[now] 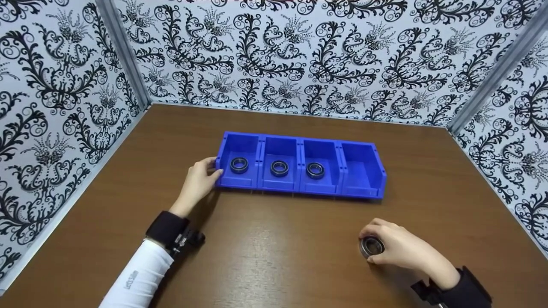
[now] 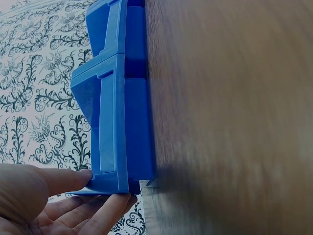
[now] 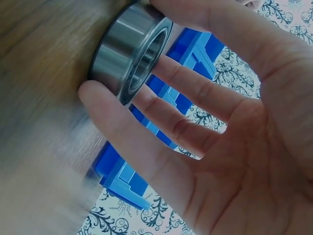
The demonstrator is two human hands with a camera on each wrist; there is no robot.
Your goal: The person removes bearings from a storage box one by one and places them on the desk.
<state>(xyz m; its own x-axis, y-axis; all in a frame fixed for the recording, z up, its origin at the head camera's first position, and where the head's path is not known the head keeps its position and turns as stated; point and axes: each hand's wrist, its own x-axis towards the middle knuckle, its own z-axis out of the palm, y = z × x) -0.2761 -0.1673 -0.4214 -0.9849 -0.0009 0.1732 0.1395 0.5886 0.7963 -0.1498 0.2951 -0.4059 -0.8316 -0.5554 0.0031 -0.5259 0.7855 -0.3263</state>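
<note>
A row of joined blue bins (image 1: 257,184) stands on the table, divided into side-by-side compartments. Three ring-shaped ball bearings, the left one (image 1: 239,165), the middle one (image 1: 279,168) and the right one (image 1: 315,170), lie one each in the three left compartments; the rightmost holds none. My left hand (image 1: 199,182) pinches the outer left wall of the bins, thumb on the inner side and fingers outside, as the left wrist view shows. In front of the bins at the right, my right hand (image 1: 398,246) holds another ball bearing (image 3: 128,51) between thumb and fingers, close to the tabletop.
The brown wooden table (image 1: 265,252) is bordered at the back and sides by panels (image 1: 274,55) with a black floral pattern. Grey metal posts (image 1: 124,51) stand at the back corners.
</note>
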